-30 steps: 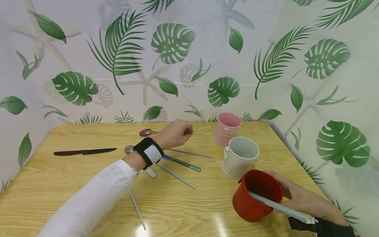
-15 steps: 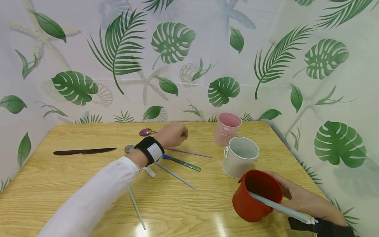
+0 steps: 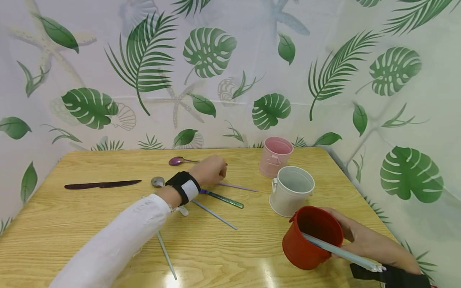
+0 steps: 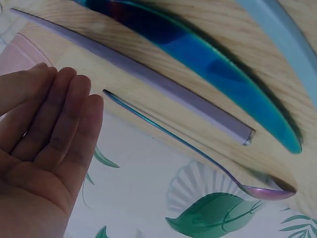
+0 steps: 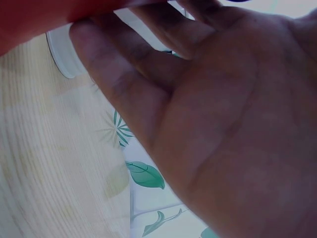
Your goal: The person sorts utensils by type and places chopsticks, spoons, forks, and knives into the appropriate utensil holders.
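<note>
My left hand (image 3: 210, 170) hovers over the table with its fingers loosely bent and nothing between them. In the left wrist view its fingertips are near the handle end of a purple spoon (image 4: 200, 153) but apart from it. Below the hand lie a purple chopstick (image 3: 239, 187) and a knife with a glittery green handle (image 3: 227, 201). My right hand (image 3: 363, 240) grips a red bucket (image 3: 302, 252), tilted toward me. Pale blue chopsticks (image 3: 345, 254) lean out of this bucket over the right wrist. In the right wrist view the fingers press against the red wall.
A white bucket (image 3: 288, 200) and a pink bucket (image 3: 271, 162) stand behind the red one. On the left lies a dark purple knife (image 3: 102, 185). A silver spoon (image 3: 157, 182), a blue chopstick (image 3: 217, 217) and a pale green chopstick (image 3: 167, 256) lie around the left forearm.
My left hand has come lower and slightly nearer to me, showing more of the purple spoon's handle. The right hand and red bucket have stayed in place.
</note>
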`<state>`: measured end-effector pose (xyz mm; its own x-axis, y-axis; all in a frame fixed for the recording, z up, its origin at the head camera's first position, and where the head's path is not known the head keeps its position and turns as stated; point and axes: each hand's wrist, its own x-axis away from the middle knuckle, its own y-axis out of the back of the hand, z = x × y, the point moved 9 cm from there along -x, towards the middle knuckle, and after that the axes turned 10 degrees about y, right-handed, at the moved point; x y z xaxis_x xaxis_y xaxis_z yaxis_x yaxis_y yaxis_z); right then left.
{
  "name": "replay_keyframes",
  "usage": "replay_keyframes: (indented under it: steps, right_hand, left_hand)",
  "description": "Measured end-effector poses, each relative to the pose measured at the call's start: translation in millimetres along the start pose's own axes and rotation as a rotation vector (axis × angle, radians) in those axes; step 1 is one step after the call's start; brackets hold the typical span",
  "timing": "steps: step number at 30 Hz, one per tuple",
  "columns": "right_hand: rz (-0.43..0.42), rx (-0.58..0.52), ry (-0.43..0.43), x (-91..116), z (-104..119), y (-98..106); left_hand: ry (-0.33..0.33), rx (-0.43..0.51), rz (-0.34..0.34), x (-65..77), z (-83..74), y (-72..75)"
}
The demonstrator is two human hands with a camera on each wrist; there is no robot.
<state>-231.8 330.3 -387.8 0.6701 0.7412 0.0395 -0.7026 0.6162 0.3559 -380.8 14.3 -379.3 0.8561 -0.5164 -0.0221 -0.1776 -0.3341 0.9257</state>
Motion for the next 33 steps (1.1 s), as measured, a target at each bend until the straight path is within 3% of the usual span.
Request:
replay_keyframes:
  steps: [11, 21, 33]
  right_hand:
    - [-0.008, -0.023, 0.058, -4, 4, 0]
    - [-0.020, 0.003, -0.013, -4, 2, -3]
    - [-0.009, -0.048, 0.000, -4, 3, -4]
  left_hand:
    - [-0.031, -0.021, 0.008, -0.5, 2.3, -6.1]
    - [0.034, -0.071, 0.004, -4.4, 22.2, -18.5]
    - [0.070, -0.077, 0.006, -2.0, 21.3, -17.0]
